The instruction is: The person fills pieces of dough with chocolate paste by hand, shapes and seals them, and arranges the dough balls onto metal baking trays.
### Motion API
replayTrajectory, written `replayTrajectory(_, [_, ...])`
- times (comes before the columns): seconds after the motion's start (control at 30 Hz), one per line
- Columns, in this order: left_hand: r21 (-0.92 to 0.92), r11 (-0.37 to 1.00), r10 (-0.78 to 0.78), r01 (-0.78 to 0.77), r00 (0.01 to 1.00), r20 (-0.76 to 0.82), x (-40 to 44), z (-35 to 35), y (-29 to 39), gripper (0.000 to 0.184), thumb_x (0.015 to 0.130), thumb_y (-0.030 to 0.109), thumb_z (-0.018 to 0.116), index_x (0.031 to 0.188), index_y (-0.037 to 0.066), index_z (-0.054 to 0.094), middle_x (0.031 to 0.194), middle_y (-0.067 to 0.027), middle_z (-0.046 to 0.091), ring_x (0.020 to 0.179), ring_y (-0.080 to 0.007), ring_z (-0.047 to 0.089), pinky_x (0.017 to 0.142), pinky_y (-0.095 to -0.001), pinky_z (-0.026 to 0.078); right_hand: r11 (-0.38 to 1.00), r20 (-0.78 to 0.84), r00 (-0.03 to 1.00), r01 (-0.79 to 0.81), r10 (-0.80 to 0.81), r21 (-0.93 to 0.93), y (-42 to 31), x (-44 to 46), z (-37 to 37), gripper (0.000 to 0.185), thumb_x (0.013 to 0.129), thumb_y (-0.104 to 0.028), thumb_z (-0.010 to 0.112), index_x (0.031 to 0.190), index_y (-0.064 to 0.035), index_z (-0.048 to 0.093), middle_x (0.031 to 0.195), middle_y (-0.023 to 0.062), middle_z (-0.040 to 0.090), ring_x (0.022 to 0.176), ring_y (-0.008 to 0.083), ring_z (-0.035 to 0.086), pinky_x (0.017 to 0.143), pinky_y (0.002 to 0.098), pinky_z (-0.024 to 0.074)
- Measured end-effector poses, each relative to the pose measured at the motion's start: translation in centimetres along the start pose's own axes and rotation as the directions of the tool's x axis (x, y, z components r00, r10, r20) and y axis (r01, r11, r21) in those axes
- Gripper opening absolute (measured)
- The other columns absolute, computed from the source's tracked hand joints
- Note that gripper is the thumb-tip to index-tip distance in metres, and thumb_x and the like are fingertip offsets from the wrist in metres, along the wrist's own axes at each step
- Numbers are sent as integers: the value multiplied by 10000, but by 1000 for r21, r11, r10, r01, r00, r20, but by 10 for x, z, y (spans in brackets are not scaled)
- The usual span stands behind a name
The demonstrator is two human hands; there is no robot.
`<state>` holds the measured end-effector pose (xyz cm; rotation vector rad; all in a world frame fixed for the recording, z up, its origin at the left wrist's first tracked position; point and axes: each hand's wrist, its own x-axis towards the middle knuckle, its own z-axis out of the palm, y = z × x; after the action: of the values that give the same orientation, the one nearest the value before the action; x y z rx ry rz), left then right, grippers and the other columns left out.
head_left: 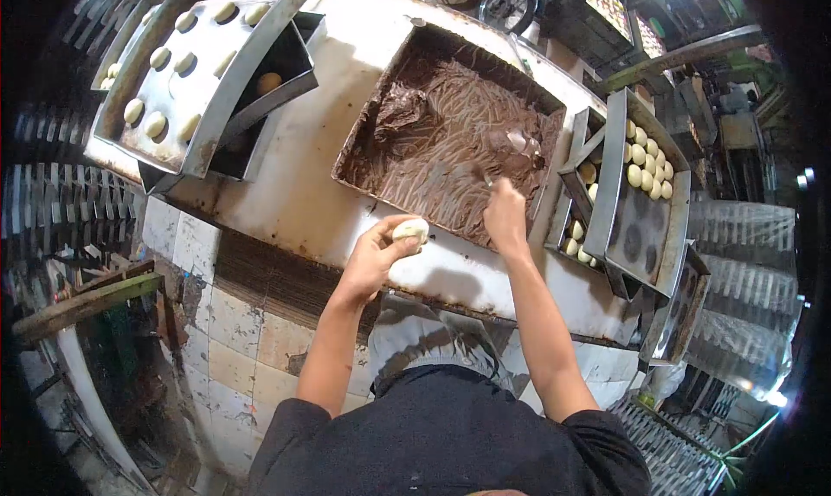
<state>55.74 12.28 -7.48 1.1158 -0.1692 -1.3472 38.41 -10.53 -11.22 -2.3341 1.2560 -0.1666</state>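
Between the fingers of my left hand (378,255) is a pale round dough piece (411,230), held over the near edge of a large square tray (355,141). Brown paste (450,141) covers the tray's bottom, heaped at its left and right sides. My right hand (505,212) is closed over the paste at the tray's near right part. A small light tip (490,181) shows at its fingers; the rest of that object is hidden.
At the left, a metal tray (195,145) of spaced dough balls (183,61) rests on other trays. Stacked trays (610,193) at the right hold clustered dough balls (649,163). A motorcycle wheel (509,9) stands beyond the table (303,150).
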Motion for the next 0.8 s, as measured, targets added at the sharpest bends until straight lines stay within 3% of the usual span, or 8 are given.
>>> replayTrajectory(0.13, [65, 995, 69, -73, 996, 63, 21, 25, -2, 372, 989, 66, 703, 1347, -3, 626, 1138, -111, 736, 1022, -155, 709, 920, -298, 581, 975, -303, 947, -161, 108, -155, 8, 1, 7, 140, 888, 58, 576, 1014, 96, 625, 873, 308, 702, 893, 457, 712, 791, 496, 561])
replayTrajectory(0.2, [115, 991, 64, -65, 998, 9, 30, 37, -13, 404, 984, 87, 707, 1357, -34, 611, 1168, -97, 720, 1055, -137, 674, 944, -308, 562, 996, -2, 1000, -23, 23, 86, 11, -11, -5, 282, 838, 128, 552, 1115, 77, 548, 990, 305, 705, 886, 481, 706, 801, 497, 578])
replayTrajectory(0.27, [56, 998, 39, -41, 999, 37, 36, 48, -25, 395, 996, 110, 704, 1341, -57, 607, 1164, -95, 721, 1022, -132, 682, 913, -302, 573, 978, 112, 993, 19, -43, 206, -7, -31, -39, 257, 904, 125, 551, 1151, 58, 527, 976, 255, 724, 749, 336, 720, 686, 419, 572])
replayTrajectory(0.33, [22, 999, -32, 33, 999, -20, 40, 66, -27, 373, 1002, 116, 707, 1327, -44, 616, 1129, -103, 735, 957, -129, 709, 861, -306, 598, 251, 410, 904, -428, 125, 868, -46, -53, -66, 147, 978, 72, 560, 1117, 26, 554, 944, 154, 729, 653, 152, 622, 593, 304, 505])
replayTrajectory(0.4, [54, 997, -53, 54, 998, -27, 37, 92, -25, 339, 1015, 151, 699, 1292, -36, 642, 1114, -103, 738, 939, -125, 706, 820, -308, 602, 209, 338, 935, -353, 104, 912, -58, -74, -70, 101, 1029, 15, 565, 1128, -3, 557, 905, 82, 697, 642, 77, 518, 577, 230, 438])
replayTrajectory(0.47, [82, 995, -66, 64, 998, 25, 38, 113, -26, 306, 1032, 175, 677, 1253, -35, 659, 1119, -100, 736, 931, -137, 711, 794, -312, 605, 299, 199, 966, -242, 168, 923, -45, -87, -72, 78, 1009, 14, 611, 1081, 5, 584, 870, 59, 676, 686, 88, 546, 619, 230, 443])
replayTrajectory(0.57, [-308, 947, -86, 97, 995, 48, 33, 132, -26, 342, 1115, 258, 511, 1239, -24, 659, 1072, -119, 746, 917, -190, 730, 813, -342, 594, 761, -311, 949, 169, 45, 626, -25, -106, -79, 76, 938, 2, 720, 918, 17, 649, 809, 16, 629, 765, 77, 564, 701, 259, 476])
replayTrajectory(0.8, [-357, 912, 173, -203, 978, -115, 11, 139, -71, 404, 1121, 290, 476, 1347, -28, 578, 1236, -150, 697, 1090, -264, 698, 953, -423, 565, 880, -277, 952, 21, 127, 474, 108, -144, -40, 103, 932, -49, 732, 952, 38, 682, 888, 96, 735, 801, 177, 667, 749, 320, 525])
